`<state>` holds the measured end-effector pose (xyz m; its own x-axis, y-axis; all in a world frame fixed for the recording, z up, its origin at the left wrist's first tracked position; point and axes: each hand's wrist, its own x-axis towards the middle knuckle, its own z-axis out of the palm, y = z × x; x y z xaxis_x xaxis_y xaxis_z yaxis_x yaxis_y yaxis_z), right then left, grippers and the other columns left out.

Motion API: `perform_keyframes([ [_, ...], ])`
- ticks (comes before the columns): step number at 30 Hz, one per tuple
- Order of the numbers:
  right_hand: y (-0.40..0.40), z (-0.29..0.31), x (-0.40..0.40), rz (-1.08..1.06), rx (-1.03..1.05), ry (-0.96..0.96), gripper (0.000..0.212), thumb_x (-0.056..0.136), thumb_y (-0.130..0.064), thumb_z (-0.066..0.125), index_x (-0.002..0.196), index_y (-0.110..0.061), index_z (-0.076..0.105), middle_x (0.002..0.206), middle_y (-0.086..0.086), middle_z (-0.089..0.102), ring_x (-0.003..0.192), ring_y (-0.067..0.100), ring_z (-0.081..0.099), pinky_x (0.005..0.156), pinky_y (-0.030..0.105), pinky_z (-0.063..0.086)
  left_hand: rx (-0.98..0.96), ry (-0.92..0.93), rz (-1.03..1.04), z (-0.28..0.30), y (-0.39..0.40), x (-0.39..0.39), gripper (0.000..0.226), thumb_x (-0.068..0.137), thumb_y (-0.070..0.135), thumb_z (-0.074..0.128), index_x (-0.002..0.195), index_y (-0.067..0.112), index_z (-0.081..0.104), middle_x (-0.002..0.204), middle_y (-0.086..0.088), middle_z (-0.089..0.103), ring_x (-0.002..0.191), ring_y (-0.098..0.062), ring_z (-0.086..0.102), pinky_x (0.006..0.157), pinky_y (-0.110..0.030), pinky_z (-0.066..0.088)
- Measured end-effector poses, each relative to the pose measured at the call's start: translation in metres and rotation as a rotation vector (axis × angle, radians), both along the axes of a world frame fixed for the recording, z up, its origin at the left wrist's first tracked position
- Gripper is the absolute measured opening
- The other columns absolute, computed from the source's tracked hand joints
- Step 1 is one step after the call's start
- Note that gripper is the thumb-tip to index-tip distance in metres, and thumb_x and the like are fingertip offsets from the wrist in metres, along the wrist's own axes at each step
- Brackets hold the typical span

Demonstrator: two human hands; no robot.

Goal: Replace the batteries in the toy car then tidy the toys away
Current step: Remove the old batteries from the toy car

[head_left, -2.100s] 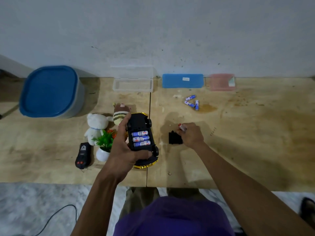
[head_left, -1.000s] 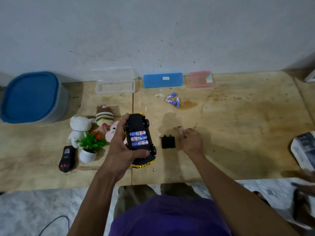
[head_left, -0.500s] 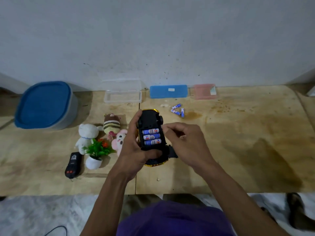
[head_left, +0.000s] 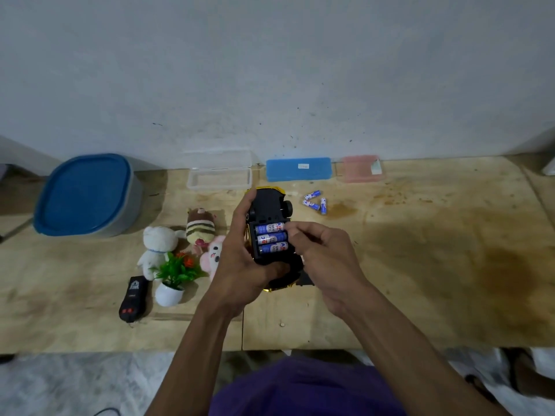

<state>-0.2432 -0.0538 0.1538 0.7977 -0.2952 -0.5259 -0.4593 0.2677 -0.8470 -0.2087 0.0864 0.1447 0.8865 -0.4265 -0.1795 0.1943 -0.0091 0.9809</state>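
My left hand (head_left: 240, 265) holds the black and gold toy car (head_left: 267, 202) upside down above the wooden table (head_left: 420, 265). Its battery bay is uncovered, with three blue batteries (head_left: 270, 237) side by side in it. My right hand (head_left: 324, 253) has its fingertips bunched against the right ends of those batteries; nothing shows inside the hand. The black battery cover (head_left: 306, 280) lies on the table, half hidden under my right hand. Three loose blue batteries (head_left: 313, 202) lie just right of the car.
Left of the car stand a white bear (head_left: 156, 244), a striped plush (head_left: 200, 228), a pink plush (head_left: 214, 253), a small potted plant (head_left: 172, 277) and a black remote (head_left: 133, 298). Along the wall: a blue-lidded tub (head_left: 84, 193), a clear box (head_left: 219, 177), a blue case (head_left: 298, 169), a pink box (head_left: 360, 169).
My right hand left the battery cover on the table and came up to the car's battery bay. My left hand has kept hold of the car, raising it slightly.
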Motion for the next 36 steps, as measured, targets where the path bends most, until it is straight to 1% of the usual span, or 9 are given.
perform_keyframes([
  [11, 0.005, 0.0, 0.003, -0.036, -0.1, -0.069, 0.007, 0.094, -0.022, 0.069, 0.094, -0.022, 0.076, 0.087, -0.003, 0.077, 0.081, 0.01, 0.074, 0.065, 0.029, 0.062, -0.021, 0.084, 0.056, -0.006, 0.002, 0.002, 0.119, 0.069, -0.034, 0.067, 0.156, 0.035, 0.024, 0.128, 0.009, 0.066, 0.109, -0.032, 0.069, 0.083, -0.045, 0.061],
  [15, 0.007, -0.001, 0.004, -0.003, -0.29, -0.098, 0.002, 0.089, -0.031, 0.074, 0.09, -0.031, 0.075, 0.083, -0.007, 0.074, 0.077, 0.008, 0.072, 0.065, 0.04, 0.064, -0.043, 0.117, 0.072, -0.009, 0.002, 0.002, 0.119, 0.068, -0.035, 0.065, 0.155, 0.037, 0.026, 0.129, 0.007, 0.066, 0.109, -0.034, 0.069, 0.083, -0.049, 0.061],
  [19, 0.005, -0.003, 0.005, 0.001, -0.463, -0.204, 0.006, 0.084, -0.026, 0.08, 0.084, -0.026, 0.074, 0.076, -0.018, 0.069, 0.079, -0.001, 0.066, 0.07, 0.023, 0.056, -0.052, 0.133, 0.054, -0.008, 0.0, 0.002, 0.118, 0.07, -0.034, 0.065, 0.154, 0.038, 0.026, 0.131, 0.007, 0.065, 0.112, -0.036, 0.068, 0.086, -0.053, 0.059],
  [23, 0.009, -0.005, 0.007, -0.007, -0.512, -0.304, 0.017, 0.082, -0.022, 0.082, 0.092, -0.019, 0.07, 0.082, -0.017, 0.07, 0.084, -0.004, 0.063, 0.066, 0.008, 0.044, -0.051, 0.128, 0.03, -0.005, -0.005, -0.002, 0.114, 0.07, -0.034, 0.065, 0.155, 0.032, 0.026, 0.126, 0.02, 0.066, 0.113, -0.02, 0.069, 0.083, -0.041, 0.061],
  [26, 0.011, -0.01, 0.006, 0.049, -0.624, -0.334, 0.023, 0.086, -0.028, 0.078, 0.108, -0.024, 0.072, 0.096, -0.014, 0.074, 0.092, -0.002, 0.066, 0.071, 0.008, 0.044, -0.045, 0.13, 0.03, -0.004, -0.006, -0.003, 0.113, 0.07, -0.035, 0.064, 0.155, 0.029, 0.026, 0.121, 0.029, 0.065, 0.111, -0.012, 0.069, 0.08, -0.036, 0.061],
  [28, 0.009, -0.007, 0.006, 0.013, -0.685, -0.386, 0.018, 0.089, -0.027, 0.075, 0.107, -0.025, 0.073, 0.096, -0.012, 0.075, 0.092, 0.003, 0.068, 0.073, 0.015, 0.049, -0.052, 0.159, 0.036, -0.005, -0.005, -0.002, 0.115, 0.068, -0.034, 0.066, 0.154, 0.032, 0.028, 0.131, 0.018, 0.062, 0.113, -0.019, 0.069, 0.08, -0.041, 0.061],
  [31, -0.001, 0.009, 0.012, -0.094, -0.453, -0.383, 0.01, 0.096, -0.018, 0.066, 0.103, -0.023, 0.071, 0.087, -0.01, 0.075, 0.089, 0.004, 0.071, 0.078, 0.019, 0.055, -0.078, 0.211, 0.03, -0.004, -0.001, 0.001, 0.12, 0.063, -0.028, 0.073, 0.152, 0.04, 0.031, 0.145, 0.001, 0.054, 0.114, -0.036, 0.067, 0.086, -0.056, 0.059],
  [34, -0.015, 0.019, 0.018, 0.072, -0.253, -0.248, 0.015, 0.099, -0.014, 0.059, 0.101, -0.022, 0.072, 0.074, -0.011, 0.071, 0.077, 0.003, 0.07, 0.074, 0.026, 0.057, -0.087, 0.233, 0.0, -0.005, 0.003, 0.003, 0.119, 0.063, -0.026, 0.072, 0.151, 0.043, 0.031, 0.142, -0.003, 0.057, 0.111, -0.039, 0.067, 0.089, -0.059, 0.057],
  [36, -0.018, 0.017, 0.021, 0.299, -0.485, -0.228, 0.011, 0.094, -0.017, 0.065, 0.095, -0.022, 0.075, 0.081, -0.013, 0.071, 0.078, 0.002, 0.068, 0.076, 0.024, 0.054, -0.096, 0.241, -0.03, -0.005, 0.002, 0.003, 0.121, 0.066, -0.034, 0.068, 0.153, 0.042, 0.029, 0.14, -0.004, 0.059, 0.112, -0.036, 0.068, 0.088, -0.057, 0.057],
])
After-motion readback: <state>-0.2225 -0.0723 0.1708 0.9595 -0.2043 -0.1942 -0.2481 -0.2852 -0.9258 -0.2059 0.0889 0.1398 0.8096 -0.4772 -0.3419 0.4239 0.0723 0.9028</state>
